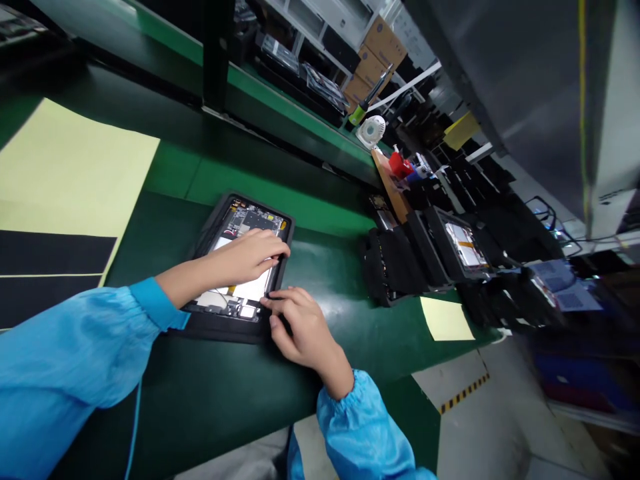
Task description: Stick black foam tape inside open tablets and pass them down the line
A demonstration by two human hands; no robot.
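Note:
On the green table mat in front of me lies an opened tablet [253, 288] in a black frame, with its circuit board [253, 219] and white battery parts exposed. My left hand [250, 257] reaches across it from the left, fingers bent together and thumb near the fingertips at the right edge. Whatever sits between those fingertips is too small to make out. Lower down that edge, my right hand [303, 330] touches the frame with an outstretched index finger. Its thumb stands apart below, and nothing shows in its grasp. The left forearm covers part of the tablet's middle.
Stacked black tablet units [400, 260] stand to the right, one showing white inner parts [465, 245]. A yellow sheet [75, 167] with black strips [55, 253] lies left. Another yellow paper [447, 319] is near the right edge. A small white fan [371, 131] stands behind.

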